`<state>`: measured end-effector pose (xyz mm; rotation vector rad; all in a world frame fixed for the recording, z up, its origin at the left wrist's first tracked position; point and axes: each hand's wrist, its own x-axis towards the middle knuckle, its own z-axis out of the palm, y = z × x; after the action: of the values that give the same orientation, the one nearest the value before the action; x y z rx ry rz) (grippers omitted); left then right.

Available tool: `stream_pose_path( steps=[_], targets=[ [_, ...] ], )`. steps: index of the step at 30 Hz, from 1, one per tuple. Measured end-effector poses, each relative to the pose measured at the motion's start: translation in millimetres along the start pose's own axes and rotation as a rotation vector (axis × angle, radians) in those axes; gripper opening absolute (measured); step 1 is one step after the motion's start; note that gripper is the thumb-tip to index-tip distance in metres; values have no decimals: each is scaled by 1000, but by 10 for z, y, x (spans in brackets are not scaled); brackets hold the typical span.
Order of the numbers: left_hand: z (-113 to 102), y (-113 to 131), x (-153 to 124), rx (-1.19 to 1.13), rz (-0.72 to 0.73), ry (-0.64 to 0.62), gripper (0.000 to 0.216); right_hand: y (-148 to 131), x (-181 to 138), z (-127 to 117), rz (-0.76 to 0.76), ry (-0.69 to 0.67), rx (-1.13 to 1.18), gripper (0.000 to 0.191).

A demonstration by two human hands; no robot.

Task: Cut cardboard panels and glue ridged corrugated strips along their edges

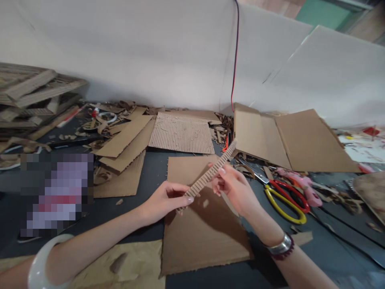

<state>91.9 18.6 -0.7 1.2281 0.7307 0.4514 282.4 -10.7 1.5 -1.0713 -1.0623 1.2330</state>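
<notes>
My left hand pinches the lower end of a narrow corrugated cardboard strip, thumb on its ridged face. Farther up the strip, my right hand is closed on its edge between thumb and fingers. The strip slants up to the right, its ridges bared. Beneath both hands a flat brown cardboard sheet lies on the dark table. A small pale scrap shows below the strip; whether it is falling or resting I cannot tell.
Scissors with red and yellow handles and a pink glue gun lie at right. Behind stand a ridged cardboard piece and a folded cardboard sheet. Cardboard pieces and slatted cardboard frames are stacked left, near a blurred-out phone-like object.
</notes>
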Motion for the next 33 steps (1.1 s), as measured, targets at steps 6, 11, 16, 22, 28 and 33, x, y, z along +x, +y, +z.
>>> stream_pose_path(
  steps=[6,11,16,22,28,33],
  targets=[
    [0,-10,14,158,23,192,17,-69,52,-145,-124,227,4,22],
    [-33,-20,71,-74,122,410,19,-84,20,-184,-178,128,-72,30],
    [-41,-16,67,-341,33,271,27,-33,-24,-140,-445,169,-304,21],
    [9,-19,-4,-300,-137,-252,36,134,-77,-56,-702,46,-1182,28],
    [23,-61,-6,-293,-212,-425,40,214,-75,119,-578,24,-1448,29],
    [42,-75,8,-264,-208,-410,31,290,-54,186,-542,23,-1509,34]
  ],
)
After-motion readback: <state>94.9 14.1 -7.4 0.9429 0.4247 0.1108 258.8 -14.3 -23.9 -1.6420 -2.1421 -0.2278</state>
